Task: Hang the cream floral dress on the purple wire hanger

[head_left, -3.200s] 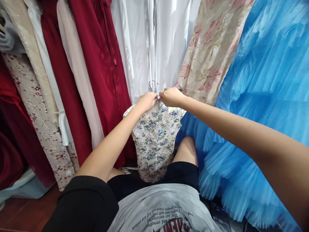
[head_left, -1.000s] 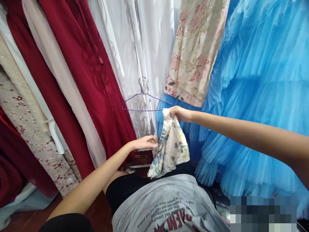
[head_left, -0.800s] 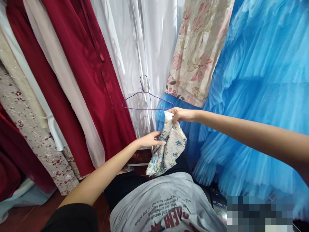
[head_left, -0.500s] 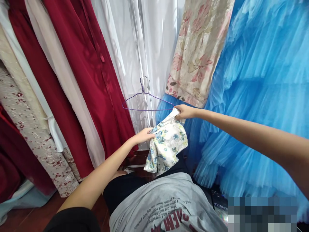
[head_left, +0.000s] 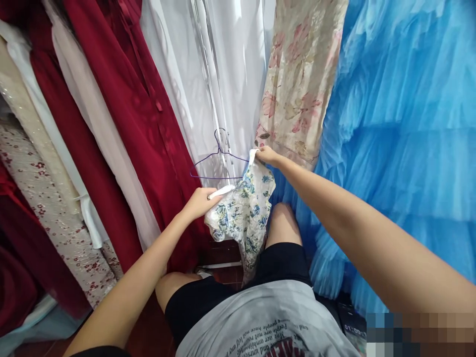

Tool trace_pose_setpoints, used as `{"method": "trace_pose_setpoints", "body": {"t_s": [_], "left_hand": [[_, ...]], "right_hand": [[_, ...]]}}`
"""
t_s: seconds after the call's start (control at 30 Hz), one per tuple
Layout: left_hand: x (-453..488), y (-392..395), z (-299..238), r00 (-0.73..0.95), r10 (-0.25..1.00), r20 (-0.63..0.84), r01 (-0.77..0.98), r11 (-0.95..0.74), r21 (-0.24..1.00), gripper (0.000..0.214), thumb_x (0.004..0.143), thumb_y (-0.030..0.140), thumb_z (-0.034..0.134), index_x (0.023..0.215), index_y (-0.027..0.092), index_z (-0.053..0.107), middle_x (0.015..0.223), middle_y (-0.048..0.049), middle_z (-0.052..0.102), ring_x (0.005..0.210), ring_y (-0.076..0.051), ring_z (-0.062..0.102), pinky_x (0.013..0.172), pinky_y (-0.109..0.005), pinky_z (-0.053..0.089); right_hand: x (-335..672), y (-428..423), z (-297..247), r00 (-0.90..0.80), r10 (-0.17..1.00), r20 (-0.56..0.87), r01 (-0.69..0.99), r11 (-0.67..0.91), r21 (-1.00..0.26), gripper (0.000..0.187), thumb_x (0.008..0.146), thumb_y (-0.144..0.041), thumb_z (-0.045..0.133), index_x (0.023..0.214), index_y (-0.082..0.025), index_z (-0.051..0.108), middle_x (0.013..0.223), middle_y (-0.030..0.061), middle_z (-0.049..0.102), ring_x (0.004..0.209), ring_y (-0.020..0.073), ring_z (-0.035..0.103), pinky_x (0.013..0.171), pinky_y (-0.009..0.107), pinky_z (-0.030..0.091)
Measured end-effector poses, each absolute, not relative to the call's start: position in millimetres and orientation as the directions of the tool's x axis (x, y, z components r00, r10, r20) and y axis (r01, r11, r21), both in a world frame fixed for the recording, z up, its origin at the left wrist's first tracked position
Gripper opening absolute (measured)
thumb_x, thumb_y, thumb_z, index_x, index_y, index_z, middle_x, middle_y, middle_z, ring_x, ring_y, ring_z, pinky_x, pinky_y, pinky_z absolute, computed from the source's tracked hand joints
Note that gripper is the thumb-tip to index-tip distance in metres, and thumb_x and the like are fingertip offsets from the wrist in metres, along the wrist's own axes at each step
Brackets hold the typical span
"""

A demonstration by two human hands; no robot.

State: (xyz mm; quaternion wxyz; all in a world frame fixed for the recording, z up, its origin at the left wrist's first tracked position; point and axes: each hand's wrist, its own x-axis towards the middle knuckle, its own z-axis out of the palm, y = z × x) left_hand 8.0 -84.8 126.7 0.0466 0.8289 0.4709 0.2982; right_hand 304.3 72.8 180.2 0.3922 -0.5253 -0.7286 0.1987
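Observation:
A white floral top (head_left: 243,210) with blue flowers hangs spread between my two hands, its lower part dropping toward my lap. My left hand (head_left: 203,202) pinches its white edge on the left side. At the upper right corner, my right hand (head_left: 267,155) is closed on the other side of that edge. Just behind the top hangs a purple wire hanger (head_left: 208,162), its hook against a thin metal pole (head_left: 208,64). The hanger's right end is hidden by the cloth, and I cannot tell whether it is inside the top.
Long dark red dresses (head_left: 122,119) and a beige flowered dress (head_left: 22,158) hang on the left. White curtain-like fabric (head_left: 238,64) is behind the hanger. A pink-flowered cream garment (head_left: 301,84) and a ruffled blue tulle dress (head_left: 401,148) hang on the right.
My hands have moved apart, the left one leftward and the right one up and left. The top has opened out between them, and its right side now covers the hanger's right end.

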Motion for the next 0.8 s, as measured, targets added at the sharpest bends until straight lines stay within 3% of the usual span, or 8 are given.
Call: {"method": "trace_pose_setpoints", "body": {"t_s": [0.1,0.17,0.27,0.37,0.47,0.57,0.7,0.8], "left_hand": [[-10.2,-79.3,128.9,0.333,0.811,0.481,0.787,-0.520,0.332,0.036,0.089,0.044,0.053,0.063,0.017,0.052,0.060,0.0030,0.046,0.060,-0.012,0.043,0.057,-0.026,0.028],[-26.9,-77.3,126.2,0.343,0.821,0.457,0.826,-0.495,0.269,0.036,0.089,0.042,0.052,0.062,0.018,0.051,0.058,0.0027,0.047,0.058,-0.013,0.043,0.059,-0.027,0.030],[-55.3,-75.3,118.3,0.367,0.826,0.427,0.895,-0.439,0.080,0.035,0.089,0.042,0.050,0.063,0.019,0.056,0.062,-0.0005,0.056,0.065,-0.017,0.051,0.077,-0.033,0.038],[-80.9,-70.8,108.9,0.315,0.862,0.397,0.941,-0.339,-0.011,0.024,0.086,0.039,0.054,0.073,0.022,0.065,0.075,-0.0047,0.065,0.089,-0.026,0.059,0.103,-0.048,0.030],[-98.2,-61.2,104.5,0.204,0.907,0.369,0.973,-0.230,0.026,0.020,0.084,0.040,0.055,0.084,0.025,0.068,0.087,-0.0087,0.070,0.104,-0.033,0.057,0.105,-0.055,0.028],[-107.8,-47.7,112.0,0.069,0.897,0.437,0.990,-0.116,0.081,0.026,0.085,0.044,0.055,0.097,0.025,0.069,0.101,-0.0128,0.071,0.113,-0.039,0.051,0.099,-0.057,0.031],[-112.4,-27.7,140.0,-0.080,0.857,0.509,0.990,0.008,0.142,0.027,0.082,0.036,0.060,0.104,0.024,0.069,0.119,-0.0159,0.068,0.118,-0.045,0.044,0.097,-0.061,0.029],[-105.1,-14.0,163.7,-0.127,0.832,0.540,0.970,-0.011,0.245,0.029,0.077,0.029,0.064,0.105,0.024,0.068,0.123,-0.0156,0.066,0.121,-0.046,0.043,0.100,-0.063,0.028]], "right_hand": [[276.4,70.9,181.2,-0.216,0.941,0.261,0.572,0.339,-0.747,0.033,0.098,-0.040,0.062,0.117,-0.013,0.065,0.115,0.0068,0.067,0.098,0.0237,0.067,0.084,0.040,0.058],[270.2,65.9,177.1,-0.269,0.938,0.220,0.536,0.335,-0.775,0.035,0.098,-0.040,0.063,0.123,-0.015,0.064,0.121,0.0071,0.065,0.103,0.0249,0.066,0.086,0.042,0.058],[277.3,57.3,172.9,-0.327,0.919,0.219,0.458,0.357,-0.814,0.031,0.097,-0.041,0.062,0.107,-0.012,0.068,0.099,0.0067,0.069,0.085,0.0187,0.066,0.075,0.031,0.057],[291.7,51.3,180.1,-0.366,0.898,0.245,0.378,0.384,-0.842,0.029,0.088,-0.043,0.070,0.086,-0.014,0.069,0.077,0.0043,0.067,0.068,0.0152,0.060,0.063,0.025,0.050],[301.2,47.1,195.7,-0.391,0.885,0.254,0.336,0.394,-0.856,0.029,0.077,-0.042,0.079,0.074,-0.017,0.066,0.071,0.0040,0.065,0.062,0.0152,0.056,0.059,0.026,0.046],[303.6,43.4,209.7,-0.399,0.885,0.239,0.341,0.385,-0.858,0.027,0.071,-0.038,0.083,0.072,-0.017,0.067,0.067,0.0040,0.063,0.059,0.0149,0.054,0.055,0.026,0.043],[302.8,39.0,218.9,-0.395,0.897,0.198,0.397,0.361,-0.844,0.024,0.073,-0.037,0.083,0.075,-0.017,0.070,0.069,0.0046,0.065,0.060,0.0162,0.056,0.058,0.027,0.045],[305.2,35.8,218.9,-0.425,0.890,0.164,0.379,0.339,-0.861,0.019,0.080,-0.034,0.077,0.084,-0.017,0.073,0.078,0.0078,0.071,0.068,0.0203,0.064,0.064,0.030,0.051]]}}
